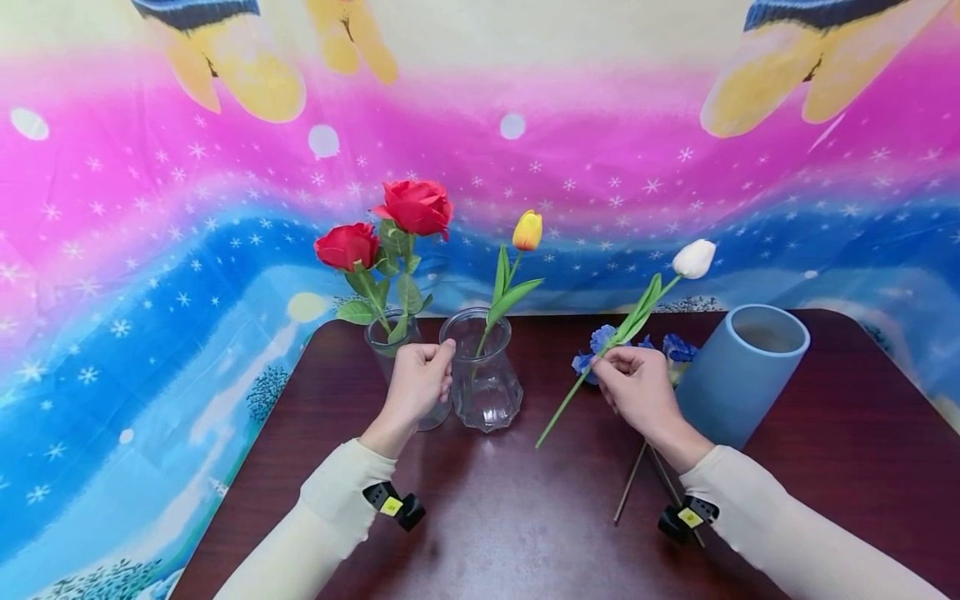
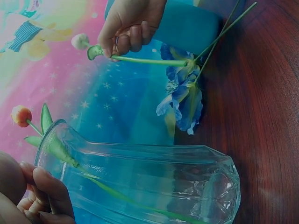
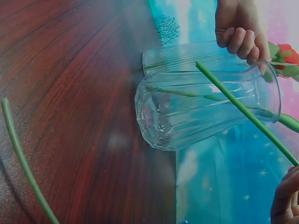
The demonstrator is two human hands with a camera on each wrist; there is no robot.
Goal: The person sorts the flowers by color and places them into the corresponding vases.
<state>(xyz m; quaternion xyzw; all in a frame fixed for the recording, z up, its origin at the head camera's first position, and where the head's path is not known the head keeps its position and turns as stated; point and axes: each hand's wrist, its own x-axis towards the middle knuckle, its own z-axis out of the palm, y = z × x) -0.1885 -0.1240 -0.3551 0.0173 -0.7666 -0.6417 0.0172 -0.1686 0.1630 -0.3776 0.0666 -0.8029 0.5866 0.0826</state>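
Observation:
My right hand (image 1: pixel 637 383) pinches the green stem of a white tulip (image 1: pixel 693 259), which slants with its bloom up to the right and its cut end (image 3: pixel 203 67) down to the left. In the right wrist view that stem passes in front of the clear glass vase (image 1: pixel 487 396). A yellow-orange tulip (image 1: pixel 528 230) stands inside this vase, leaning on the rim. With curled fingers, my left hand (image 1: pixel 418 383) holds the vase's rim at its left side; the exact contact is partly hidden. Behind the left hand, a second, ribbed glass vase (image 3: pixel 187 55) holds red roses (image 1: pixel 416 208).
A blue-grey vase (image 1: pixel 742 375) stands on the right, partly behind my right forearm. Blue flowers (image 2: pixel 182 93) lie on the dark wooden table (image 1: pixel 525 525), their stems (image 1: pixel 630 483) reaching toward the near edge. A colourful printed cloth (image 1: pixel 585 150) hangs behind the table.

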